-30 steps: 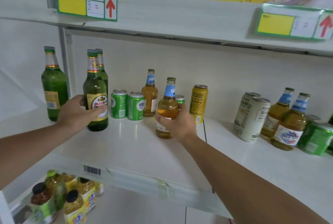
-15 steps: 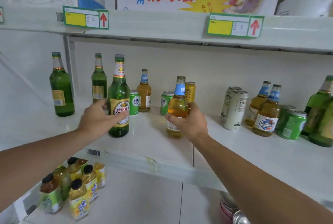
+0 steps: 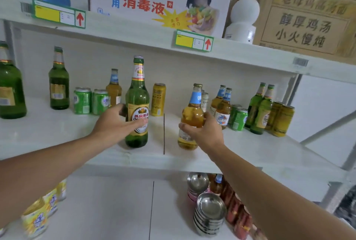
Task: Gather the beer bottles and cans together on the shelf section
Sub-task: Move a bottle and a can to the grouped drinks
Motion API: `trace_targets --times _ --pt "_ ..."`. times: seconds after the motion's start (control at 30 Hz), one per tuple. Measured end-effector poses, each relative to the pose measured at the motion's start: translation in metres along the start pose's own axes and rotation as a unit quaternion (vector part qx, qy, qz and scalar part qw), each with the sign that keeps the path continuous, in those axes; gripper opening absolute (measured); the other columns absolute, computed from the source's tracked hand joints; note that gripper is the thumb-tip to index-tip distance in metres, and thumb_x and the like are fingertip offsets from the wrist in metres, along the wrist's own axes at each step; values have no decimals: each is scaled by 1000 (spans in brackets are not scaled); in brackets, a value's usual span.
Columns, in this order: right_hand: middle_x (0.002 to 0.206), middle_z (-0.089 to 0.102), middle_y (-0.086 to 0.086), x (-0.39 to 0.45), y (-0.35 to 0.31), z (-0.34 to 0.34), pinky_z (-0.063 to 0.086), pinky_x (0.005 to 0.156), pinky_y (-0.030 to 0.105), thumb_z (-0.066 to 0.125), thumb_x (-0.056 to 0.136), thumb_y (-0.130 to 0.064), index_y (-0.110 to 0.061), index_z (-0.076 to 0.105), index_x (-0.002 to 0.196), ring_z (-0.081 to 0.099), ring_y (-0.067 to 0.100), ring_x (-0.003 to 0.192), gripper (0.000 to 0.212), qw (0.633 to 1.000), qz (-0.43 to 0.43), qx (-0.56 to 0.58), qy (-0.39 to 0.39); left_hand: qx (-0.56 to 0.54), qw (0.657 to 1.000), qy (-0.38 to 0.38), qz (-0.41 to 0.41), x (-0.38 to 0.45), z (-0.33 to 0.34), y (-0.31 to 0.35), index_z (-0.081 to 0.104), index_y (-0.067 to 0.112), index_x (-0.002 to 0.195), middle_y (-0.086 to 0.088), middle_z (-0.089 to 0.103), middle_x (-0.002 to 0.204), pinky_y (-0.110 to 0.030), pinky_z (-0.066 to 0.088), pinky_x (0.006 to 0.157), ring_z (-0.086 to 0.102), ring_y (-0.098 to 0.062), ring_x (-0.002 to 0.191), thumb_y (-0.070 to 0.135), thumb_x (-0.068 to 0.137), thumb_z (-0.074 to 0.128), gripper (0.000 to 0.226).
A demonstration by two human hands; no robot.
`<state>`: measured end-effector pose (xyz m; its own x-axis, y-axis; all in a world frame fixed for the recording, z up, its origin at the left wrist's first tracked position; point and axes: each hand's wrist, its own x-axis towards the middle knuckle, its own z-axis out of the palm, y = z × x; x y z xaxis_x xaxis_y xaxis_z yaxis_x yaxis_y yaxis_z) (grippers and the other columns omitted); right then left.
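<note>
White shelf (image 3: 57,133) carries scattered beer. A green bottle (image 3: 137,104) is gripped by the left hand (image 3: 117,124), an amber bottle (image 3: 191,118) by the right hand (image 3: 202,131); both probably need setting beside the right-hand cluster (image 3: 238,116).

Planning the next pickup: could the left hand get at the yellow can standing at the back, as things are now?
Probably not right away. The left hand already grips the tall green bottle, which stands in front of and just left of the yellow can. Nothing else blocks the can.
</note>
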<state>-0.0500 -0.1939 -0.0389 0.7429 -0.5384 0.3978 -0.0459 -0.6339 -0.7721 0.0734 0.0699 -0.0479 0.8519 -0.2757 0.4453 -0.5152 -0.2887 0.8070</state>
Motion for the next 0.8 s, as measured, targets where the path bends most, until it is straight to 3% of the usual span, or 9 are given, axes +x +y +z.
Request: trace_targets --times 0.13,0.3,0.47,0.8 --pt "110 72 -13 -13 20 -35 64 89 45 88 61 -71 -32 57 129 72 13 101 84 1000 12 -6 27 -10 1000 -23 0 -10 30 18 69 38 112 19 73 109 -26 54 79 68 -1 102 52 76 93 45" --pt "107 70 -13 -14 53 -78 63 88 43 90 69 -62 -32 55 123 71 13 99 71 998 33 -2 52 -26 999 -45 -3 -11 75 46 72 30 124 14 75 115 -25 53 81 69 -5 107 51 76 93 56" --pt "109 71 -10 3 90 -117 62 88 43 90 69 -62 -27 57 126 70 15 99 75 997 44 3 64 -28 998 -58 5 -2 126 78 71 28 130 11 74 120 -30 55 89 70 -12 112 51 77 92 62" --pt "102 66 -17 78 155 -170 61 82 36 91 72 -54 -35 51 117 68 11 96 63 1000 8 10 18 -20 999 -26 -24 16 224 114 69 28 125 17 70 108 -19 49 76 63 4 99 46 78 93 56"
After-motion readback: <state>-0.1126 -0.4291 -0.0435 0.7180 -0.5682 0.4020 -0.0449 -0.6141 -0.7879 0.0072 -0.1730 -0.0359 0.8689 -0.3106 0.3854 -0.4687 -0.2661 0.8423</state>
